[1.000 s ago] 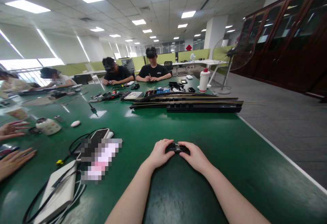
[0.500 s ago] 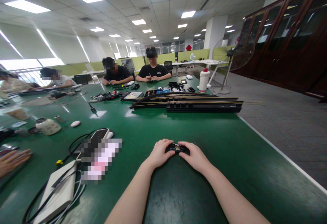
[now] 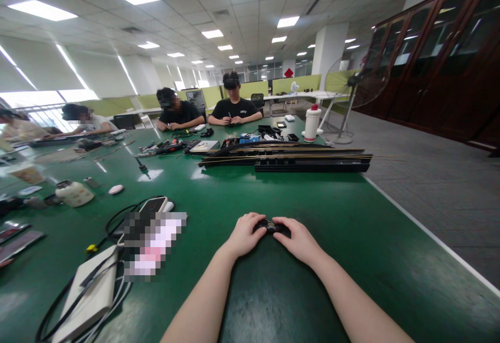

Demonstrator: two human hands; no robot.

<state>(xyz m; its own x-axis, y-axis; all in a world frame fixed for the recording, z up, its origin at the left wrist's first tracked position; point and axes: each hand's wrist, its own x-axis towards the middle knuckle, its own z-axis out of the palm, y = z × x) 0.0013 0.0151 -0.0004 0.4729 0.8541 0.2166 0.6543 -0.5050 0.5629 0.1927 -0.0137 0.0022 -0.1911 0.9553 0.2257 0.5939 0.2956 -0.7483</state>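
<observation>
Both of my hands hold one small black object (image 3: 270, 227) low over the green table (image 3: 312, 202). My left hand (image 3: 246, 234) has its thumb and fingers closed round the left end. The right end is between the thumb and fingers of my right hand (image 3: 297, 236). Only the dark, partly shiny middle shows between my fingertips, with a small lighter spot on it. The fingers cover the rest, so I cannot tell its exact kind.
To the left lie a phone (image 3: 154, 206), a white box-like case (image 3: 88, 293) and black cables. Long black strips (image 3: 312, 167) with thin brass-coloured rods stretch across the table ahead. A white bottle (image 3: 311, 124) stands behind them. Two people sit opposite with small objects in hand.
The black object's middle shows less metallic and whitish detail than before. Another person's hand at the left has drawn back almost out of view, uncovering flat phone-like things. My hands stay in place.
</observation>
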